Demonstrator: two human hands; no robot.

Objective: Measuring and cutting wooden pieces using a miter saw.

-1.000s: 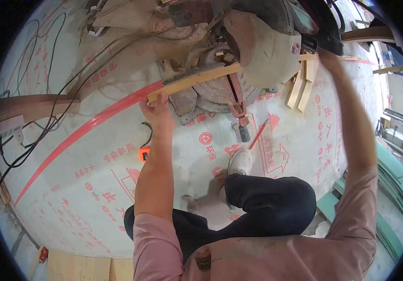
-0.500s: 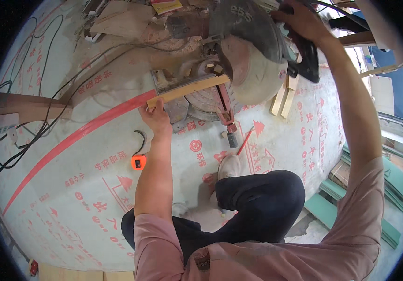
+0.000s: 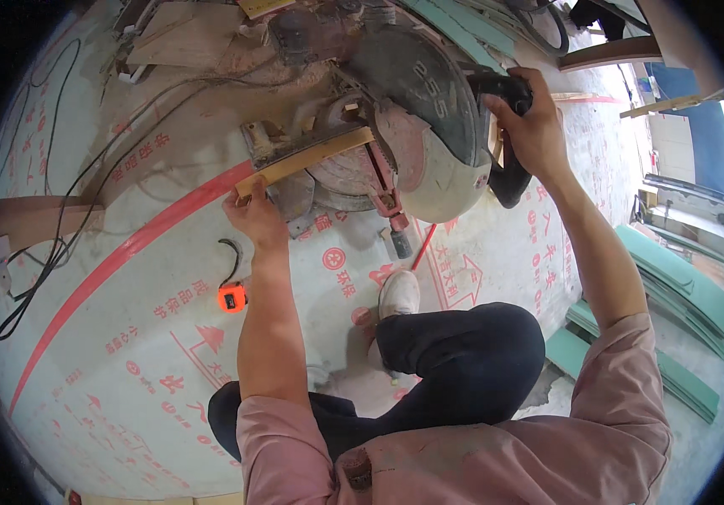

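A mitre saw [image 3: 417, 93] with a dark upper guard stands on the floor in front of me. My right hand [image 3: 537, 126] is wrapped round its black D-shaped handle [image 3: 509, 172]. A thin wooden strip [image 3: 307, 160] lies along the saw's fence and across its table. My left hand [image 3: 257, 217] pinches the strip's left end, with the fingers on its near edge. The strip's right end reaches the pale lower guard [image 3: 446, 177], which hides most of the blade. Whether the blade touches the wood cannot be made out.
An orange tape measure [image 3: 231, 297] and a red pencil-like stick [image 3: 423, 247] lie on the printed floor covering [image 3: 151, 337]. Black cables [image 3: 84, 202] run at the left. Green boards [image 3: 673, 290] are stacked at the right. Scrap boards [image 3: 185, 34] lie behind the saw.
My right hand has brought the saw's handle and head down, closer to the wooden strip. My left hand still pinches the strip's end. The whole view has shifted slightly.
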